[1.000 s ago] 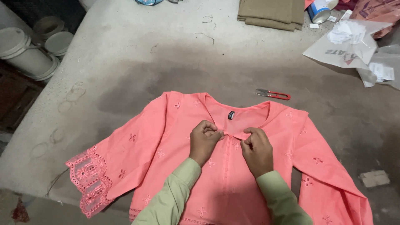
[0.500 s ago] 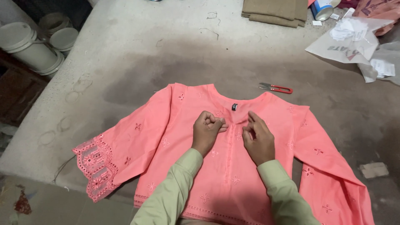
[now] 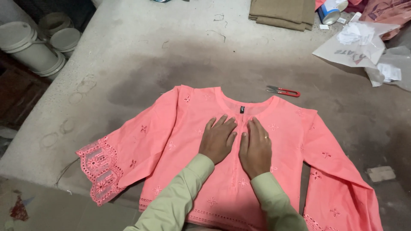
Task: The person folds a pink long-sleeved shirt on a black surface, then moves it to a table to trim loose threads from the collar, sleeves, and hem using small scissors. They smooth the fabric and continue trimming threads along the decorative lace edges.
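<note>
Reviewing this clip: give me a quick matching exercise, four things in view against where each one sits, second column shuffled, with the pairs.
Things:
1. pink top
2. red-handled snips
3. folded khaki cloth
4. white buckets

Places:
A. far edge of the table
B. off the table, at its left side
C. flat under both hands
D. just beyond the top's neckline, to the right

Pairs: 1-C, 2-D, 3-A, 4-B

Pink top (image 3: 180,141) hem, right sleeve cut off by bottom edge.
</note>
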